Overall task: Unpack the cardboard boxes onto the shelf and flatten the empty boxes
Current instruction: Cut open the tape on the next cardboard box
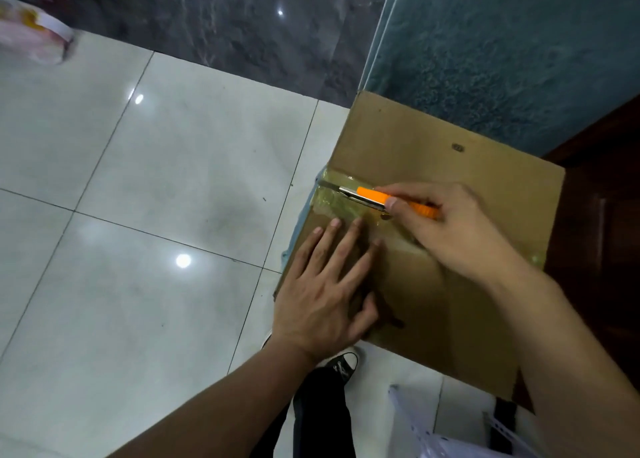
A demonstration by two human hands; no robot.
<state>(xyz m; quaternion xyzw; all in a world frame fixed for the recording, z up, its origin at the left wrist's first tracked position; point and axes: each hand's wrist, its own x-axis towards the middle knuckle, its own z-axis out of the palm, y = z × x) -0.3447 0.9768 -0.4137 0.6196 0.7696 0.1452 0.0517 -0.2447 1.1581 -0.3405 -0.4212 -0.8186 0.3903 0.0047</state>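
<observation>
Steadying the cardboard box (433, 145), the left hand (322, 294) is pressed flat (fingers spread) while an orange knife (377, 199), clamped in the right hand (446, 222), is drawn along the tape (332, 204).

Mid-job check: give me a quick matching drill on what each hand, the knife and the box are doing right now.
Things:
1. left hand
2. right hand
3. utility knife
4. cardboard box

States:
A. taped along its top seam, flaps closed
B. grips the orange handle
C. blade at the seam's left end
D. fingers spread flat, pressing on the box top

Pairs: 1-D, 2-B, 3-C, 4-A
</observation>
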